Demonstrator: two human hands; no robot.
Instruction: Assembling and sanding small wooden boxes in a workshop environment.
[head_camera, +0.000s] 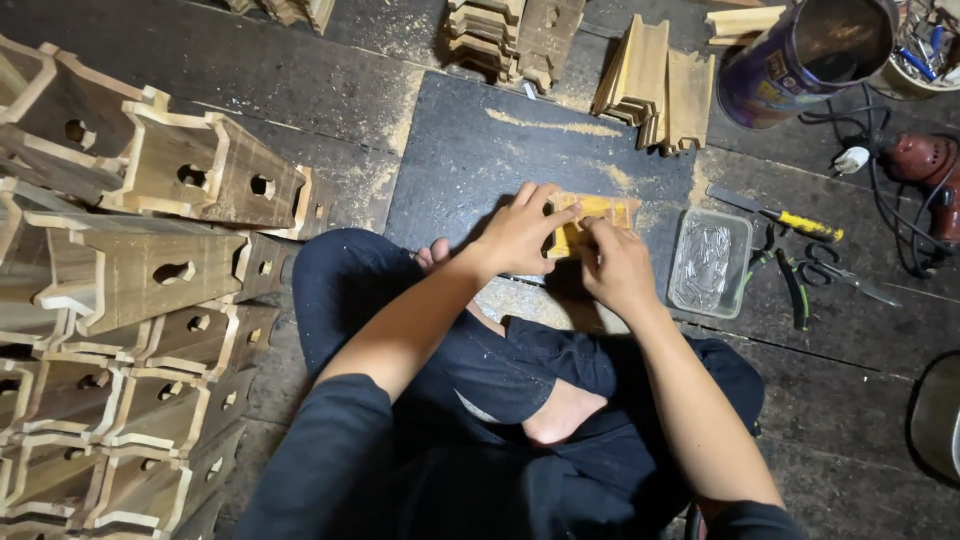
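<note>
I sit cross-legged on the floor with a dark mat (480, 150) in front of me. A small cut wooden piece (600, 212) lies on the mat. My left hand (522, 232) presses flat on its left part, fingers spread over it. At the piece's near right edge my right hand (615, 265) is curled, its fingertips pinched against the wood; whether it holds something small I cannot tell. Both hands hide much of the piece.
A clear tub of nails (710, 262) sits right of my right hand. Pliers (790, 275), scissors (845, 275) and a yellow-handled tool (785, 215) lie beyond. Wooden box frames (150, 270) are stacked at left. Cut wood pieces (655, 85), a can (800, 55) and a drill (925, 165) stand behind.
</note>
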